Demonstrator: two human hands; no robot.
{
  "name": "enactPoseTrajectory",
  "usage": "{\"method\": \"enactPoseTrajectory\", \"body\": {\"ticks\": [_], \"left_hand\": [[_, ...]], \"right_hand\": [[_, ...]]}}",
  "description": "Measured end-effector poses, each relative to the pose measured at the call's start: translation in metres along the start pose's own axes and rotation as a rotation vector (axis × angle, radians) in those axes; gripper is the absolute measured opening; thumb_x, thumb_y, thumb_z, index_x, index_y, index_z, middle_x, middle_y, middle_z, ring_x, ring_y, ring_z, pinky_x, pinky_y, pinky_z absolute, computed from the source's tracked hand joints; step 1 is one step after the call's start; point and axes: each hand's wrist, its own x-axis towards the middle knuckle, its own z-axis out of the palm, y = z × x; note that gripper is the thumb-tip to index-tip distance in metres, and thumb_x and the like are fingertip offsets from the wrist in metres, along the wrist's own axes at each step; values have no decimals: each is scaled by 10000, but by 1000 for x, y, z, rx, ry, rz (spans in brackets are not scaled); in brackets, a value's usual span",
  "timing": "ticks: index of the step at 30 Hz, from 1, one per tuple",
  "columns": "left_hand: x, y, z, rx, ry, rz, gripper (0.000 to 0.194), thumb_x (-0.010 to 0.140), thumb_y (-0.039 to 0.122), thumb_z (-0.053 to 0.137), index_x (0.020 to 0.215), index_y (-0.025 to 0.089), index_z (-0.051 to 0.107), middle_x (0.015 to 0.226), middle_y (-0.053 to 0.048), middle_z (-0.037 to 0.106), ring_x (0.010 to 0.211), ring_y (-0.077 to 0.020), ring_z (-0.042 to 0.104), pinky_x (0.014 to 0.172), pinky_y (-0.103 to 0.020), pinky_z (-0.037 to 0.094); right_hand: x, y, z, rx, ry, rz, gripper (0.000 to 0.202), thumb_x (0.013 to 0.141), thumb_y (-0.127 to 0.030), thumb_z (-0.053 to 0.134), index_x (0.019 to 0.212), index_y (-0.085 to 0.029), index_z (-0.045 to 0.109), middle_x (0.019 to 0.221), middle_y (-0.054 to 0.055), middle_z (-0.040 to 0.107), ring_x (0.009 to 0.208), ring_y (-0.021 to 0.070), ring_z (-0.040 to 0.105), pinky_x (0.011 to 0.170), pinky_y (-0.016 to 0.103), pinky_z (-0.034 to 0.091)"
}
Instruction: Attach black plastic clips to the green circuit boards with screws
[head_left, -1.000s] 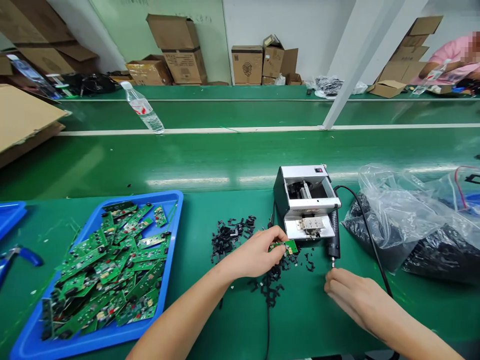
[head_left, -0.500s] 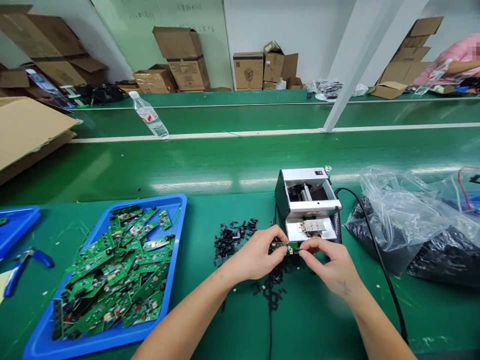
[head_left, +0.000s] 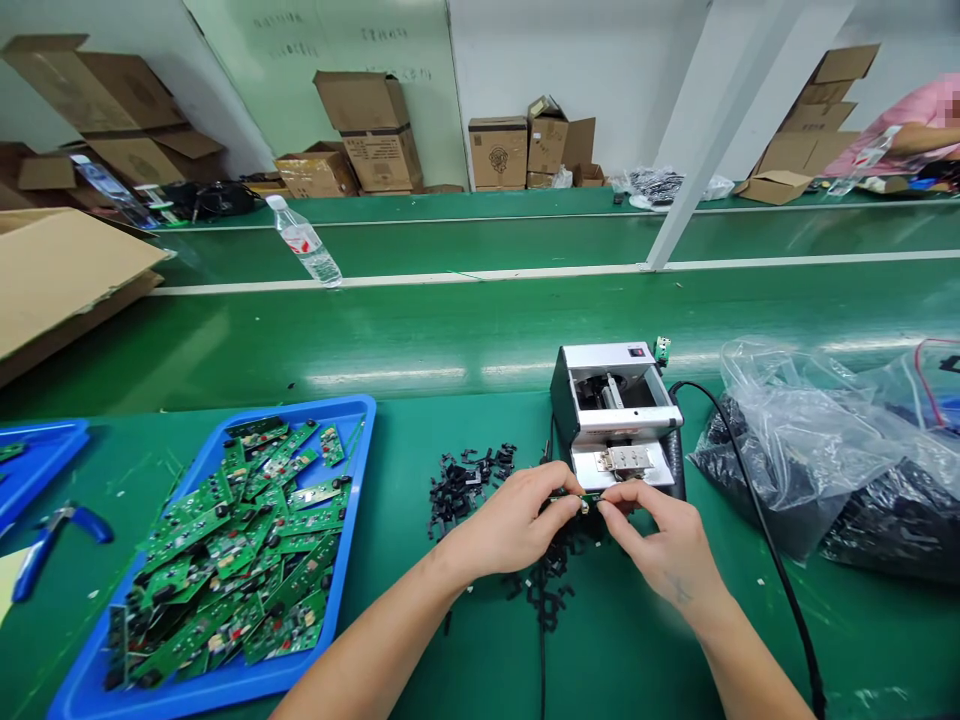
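My left hand [head_left: 517, 518] pinches a small green circuit board [head_left: 590, 498] between thumb and fingers, in front of a small silver-and-black machine [head_left: 616, 415]. At the board's right end, my right hand [head_left: 664, 535] is closed in a pinch. Its fingertips hide whether a small black part is between them as well. Much of the board is covered by my fingers. Small black plastic parts [head_left: 465, 485] lie heaped left of the machine, and more are scattered below my hands.
A blue tray [head_left: 349, 535] full of circuit boards stands at left, with blue-handled pliers [head_left: 34, 570] beyond it. Plastic bags of black parts [head_left: 892, 500] lie at right, behind a black cable [head_left: 757, 500]. A water bottle [head_left: 306, 245] stands farther back. Someone in a pink top [head_left: 911, 115] sits far right.
The board has tipped, so less of its face shows between my fingers. Both hands stay close together at the same spot. The whole view has shifted slightly.
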Motion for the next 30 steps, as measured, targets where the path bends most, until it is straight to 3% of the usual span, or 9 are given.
{"method": "enactPoseTrajectory", "body": {"ticks": [10,20,23,26,30], "left_hand": [[3,-9,0,-5,133,172,124,971,138,529,963,185,644,1047,-49,667,975,-171,610,903,-284,466],[2,-25,3,451,193,361,226,996,102,491,989,196,697,1181,-49,693,939,-197,521,831,-332,483],[0,-23,4,519,197,365,250,1002,92,473,1003,195,701,1189,-52,698,928,-200,518,806,-337,498],[-1,-21,5,570,193,355,272,1012,94,451,1022,201,701,1186,-57,702,908,-201,523,775,-341,508],[-3,-19,4,605,187,340,276,1000,74,459,1042,207,698,1190,-55,697,904,-201,532,746,-335,519]], "right_hand": [[2,7,8,-174,84,-191,100,935,-160,608,926,-224,684,807,55,717,769,191,669,714,332,533],[3,4,7,-227,38,-150,147,957,-214,610,914,-241,748,810,30,724,753,162,664,722,289,516],[5,13,-10,-213,85,-21,221,989,-322,548,911,-236,736,882,48,742,804,171,693,774,293,542],[11,35,-36,-280,200,239,328,990,-454,492,996,-209,709,889,90,741,731,221,691,719,362,543],[24,73,-49,-314,199,550,472,866,-574,646,1065,-148,696,824,145,721,668,288,674,659,439,526]]}}
